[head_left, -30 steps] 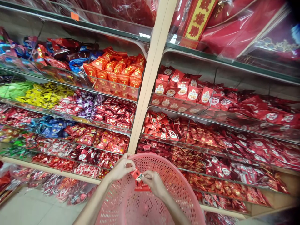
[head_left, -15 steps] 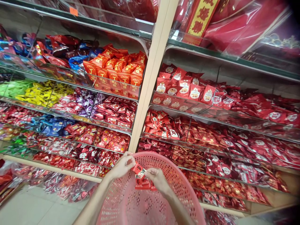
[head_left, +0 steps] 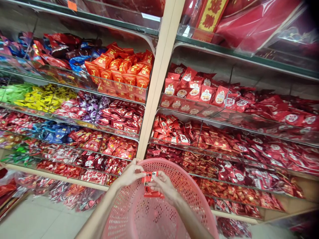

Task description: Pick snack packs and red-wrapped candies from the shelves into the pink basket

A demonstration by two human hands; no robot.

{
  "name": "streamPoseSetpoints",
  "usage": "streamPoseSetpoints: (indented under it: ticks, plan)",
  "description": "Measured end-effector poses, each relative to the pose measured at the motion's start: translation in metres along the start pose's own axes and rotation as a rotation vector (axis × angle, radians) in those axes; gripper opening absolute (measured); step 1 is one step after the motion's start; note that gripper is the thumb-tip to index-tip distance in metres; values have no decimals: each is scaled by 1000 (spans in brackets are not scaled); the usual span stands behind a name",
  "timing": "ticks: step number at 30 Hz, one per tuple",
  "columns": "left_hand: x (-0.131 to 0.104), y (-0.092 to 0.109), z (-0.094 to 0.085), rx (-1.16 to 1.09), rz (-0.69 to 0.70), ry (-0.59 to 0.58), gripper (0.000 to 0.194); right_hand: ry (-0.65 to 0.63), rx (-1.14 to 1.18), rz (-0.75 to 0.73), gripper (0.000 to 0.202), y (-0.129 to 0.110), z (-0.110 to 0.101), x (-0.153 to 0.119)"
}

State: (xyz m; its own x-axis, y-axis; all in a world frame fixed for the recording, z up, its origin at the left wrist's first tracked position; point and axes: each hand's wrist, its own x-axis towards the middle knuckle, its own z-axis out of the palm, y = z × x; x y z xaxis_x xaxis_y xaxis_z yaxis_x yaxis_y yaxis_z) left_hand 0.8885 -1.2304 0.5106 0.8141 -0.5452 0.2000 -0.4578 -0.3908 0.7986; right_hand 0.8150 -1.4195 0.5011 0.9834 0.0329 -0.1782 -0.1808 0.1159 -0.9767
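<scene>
Hands, left (head_left: pixel 131 174) and right (head_left: pixel 164 186), pinch small red printed candy packets (head_left: pixel 149 186).

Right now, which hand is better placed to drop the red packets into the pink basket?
Probably the right hand: most of the red packets rest under its grip, inside the pink basket rim. The left hand only pinches the top packet at the rim's edge.
</scene>
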Motion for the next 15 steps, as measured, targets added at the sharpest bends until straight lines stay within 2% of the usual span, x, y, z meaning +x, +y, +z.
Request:
streamPoseSetpoints:
  ticks: [4, 9, 15]
  plan:
    - [-1, 9, -2, 49, 2, 21, 29, 34, 45, 8, 47, 2, -7, 4]
    - [-4, 19, -6, 98, -17, 45, 34, 89, -16, 26, 37, -4, -39, 0]
    - [-4, 19, -5, 123, -21, 49, 34, 157, -210, 110, 34, 18, -63, 5]
